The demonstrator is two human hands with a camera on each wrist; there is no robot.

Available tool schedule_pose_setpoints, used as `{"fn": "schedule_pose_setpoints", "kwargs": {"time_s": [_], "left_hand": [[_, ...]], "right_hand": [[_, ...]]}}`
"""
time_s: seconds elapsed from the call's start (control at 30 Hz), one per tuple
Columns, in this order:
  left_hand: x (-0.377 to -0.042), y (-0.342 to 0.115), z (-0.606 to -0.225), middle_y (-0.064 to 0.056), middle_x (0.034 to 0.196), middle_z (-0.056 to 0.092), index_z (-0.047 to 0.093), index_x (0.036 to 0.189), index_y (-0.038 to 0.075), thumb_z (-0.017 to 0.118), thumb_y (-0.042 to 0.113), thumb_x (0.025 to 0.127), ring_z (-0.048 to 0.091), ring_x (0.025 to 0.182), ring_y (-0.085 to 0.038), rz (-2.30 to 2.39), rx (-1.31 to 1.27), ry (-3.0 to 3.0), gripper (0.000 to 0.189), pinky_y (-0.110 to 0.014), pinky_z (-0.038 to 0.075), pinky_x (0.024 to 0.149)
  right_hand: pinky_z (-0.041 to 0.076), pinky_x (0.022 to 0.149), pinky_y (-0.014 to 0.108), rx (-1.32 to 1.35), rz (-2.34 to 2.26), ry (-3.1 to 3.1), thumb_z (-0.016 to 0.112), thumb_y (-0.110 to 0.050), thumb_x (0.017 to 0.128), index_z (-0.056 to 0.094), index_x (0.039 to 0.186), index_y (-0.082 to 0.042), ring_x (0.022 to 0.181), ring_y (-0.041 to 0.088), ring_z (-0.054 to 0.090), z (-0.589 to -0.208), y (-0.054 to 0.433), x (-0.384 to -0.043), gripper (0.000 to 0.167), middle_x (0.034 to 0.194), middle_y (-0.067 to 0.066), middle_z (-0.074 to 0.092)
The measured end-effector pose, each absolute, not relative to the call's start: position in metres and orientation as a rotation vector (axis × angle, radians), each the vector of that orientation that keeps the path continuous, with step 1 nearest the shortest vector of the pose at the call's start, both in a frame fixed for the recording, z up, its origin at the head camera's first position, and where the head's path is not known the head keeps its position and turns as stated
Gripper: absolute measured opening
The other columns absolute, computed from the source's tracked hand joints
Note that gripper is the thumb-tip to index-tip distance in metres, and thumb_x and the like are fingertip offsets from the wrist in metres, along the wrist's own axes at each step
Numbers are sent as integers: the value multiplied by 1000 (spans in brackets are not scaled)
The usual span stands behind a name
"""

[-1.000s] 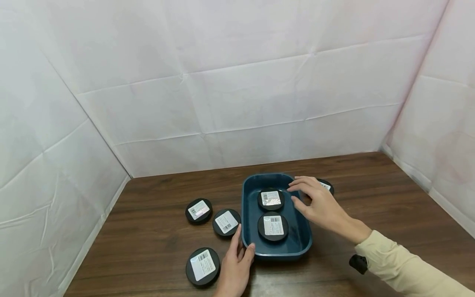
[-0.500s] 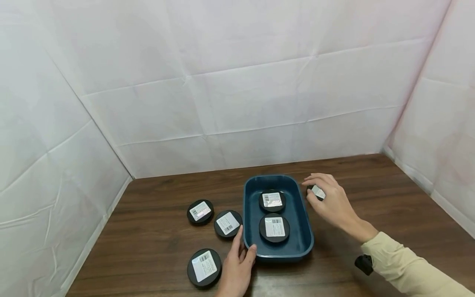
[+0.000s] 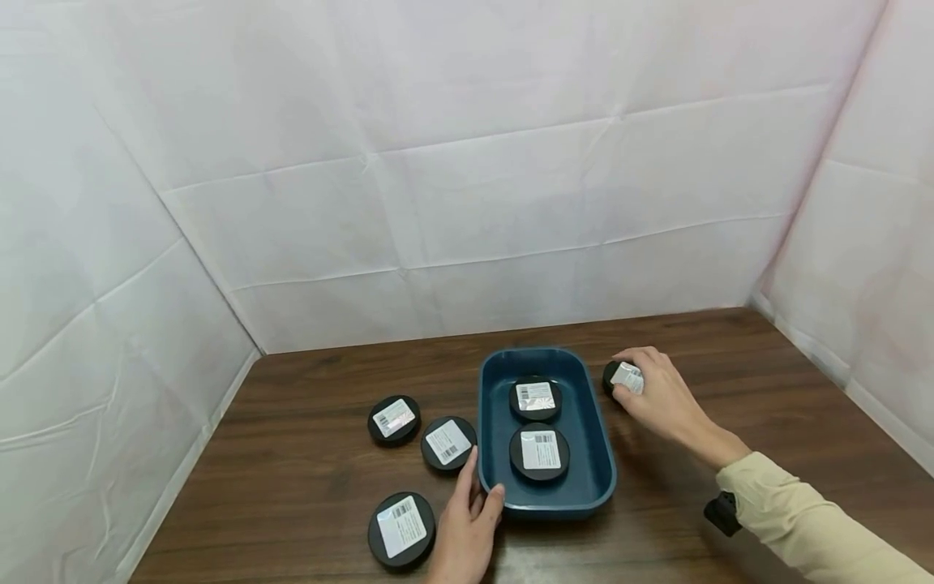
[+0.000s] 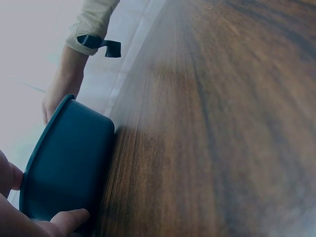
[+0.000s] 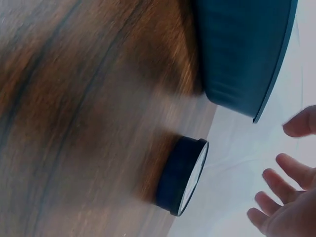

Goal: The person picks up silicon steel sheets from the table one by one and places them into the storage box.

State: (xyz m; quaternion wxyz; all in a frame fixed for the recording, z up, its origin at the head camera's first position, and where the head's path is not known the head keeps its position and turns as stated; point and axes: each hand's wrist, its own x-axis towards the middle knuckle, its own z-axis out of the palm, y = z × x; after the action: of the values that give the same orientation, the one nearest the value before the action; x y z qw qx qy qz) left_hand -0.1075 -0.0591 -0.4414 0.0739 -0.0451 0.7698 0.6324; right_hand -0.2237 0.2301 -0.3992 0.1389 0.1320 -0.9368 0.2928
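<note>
A dark blue plastic bin [image 3: 543,503] stands mid-table with two round black lidded tubs inside, a far one [image 3: 535,398] and a near one [image 3: 540,452], white barcode labels up. My left hand [image 3: 464,527] holds the bin's near left corner, thumb at the front and forefinger along the left side. Right of the bin, my right hand [image 3: 660,397] is over another black tub [image 3: 625,378], which it partly hides in the head view. In the right wrist view the spread fingers [image 5: 280,186] are apart from this tub [image 5: 181,176], which lies flat on the table.
Left of the bin lie three more labelled black tubs: one at the back [image 3: 394,420], one beside the bin [image 3: 448,444] and one in front [image 3: 401,531]. White sheeting [image 3: 467,203] walls the brown wooden table [image 3: 306,487] at the back and sides.
My right hand has moved right from above the bin's right rim, then down to the tub beside it. My left hand stays at the bin's corner.
</note>
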Motion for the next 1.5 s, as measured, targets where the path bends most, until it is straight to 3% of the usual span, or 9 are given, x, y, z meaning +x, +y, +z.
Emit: {"fn": "schedule_pose_setpoints", "kwargs": {"time_s": [0.13,0.33,0.47,1.07,1.5], "left_hand": [[-106,-58,-442,-33,152,40,26,160,14,57,34,103,45,139,-45,1889,-136,2318,69,-44,52,104],[-105,-57,-442,-31,151,43,27,160,14,58,35,102,45,140,-42,1882,-143,2342,69,-46,48,108],[-106,-57,-442,-32,153,40,26,160,15,58,34,102,44,141,-43,1892,-146,2331,69,-45,50,106],[-108,-58,-444,-34,152,40,22,161,13,57,28,103,44,139,-46,1946,-156,2264,69,-43,55,99],[-107,-58,-443,-33,152,40,23,161,12,57,29,103,44,139,-45,1955,-138,2255,69,-43,55,99]], "right_hand": [[40,77,42,387,805,-2754,64,-10,87,55,133,3,103,37,50,-404,235,-226,48,133,28,52],[41,89,59,410,752,-2771,68,-13,87,53,135,4,114,44,49,-411,240,-231,53,135,30,50],[39,93,64,415,725,-2790,73,-16,86,52,136,4,118,46,48,-414,244,-235,57,136,30,49],[43,94,68,399,701,-2883,85,-24,79,43,144,5,123,53,46,-422,256,-247,82,141,33,43],[45,92,67,259,584,-2976,83,-39,80,38,147,6,121,55,48,-426,261,-249,93,140,38,43]]}}
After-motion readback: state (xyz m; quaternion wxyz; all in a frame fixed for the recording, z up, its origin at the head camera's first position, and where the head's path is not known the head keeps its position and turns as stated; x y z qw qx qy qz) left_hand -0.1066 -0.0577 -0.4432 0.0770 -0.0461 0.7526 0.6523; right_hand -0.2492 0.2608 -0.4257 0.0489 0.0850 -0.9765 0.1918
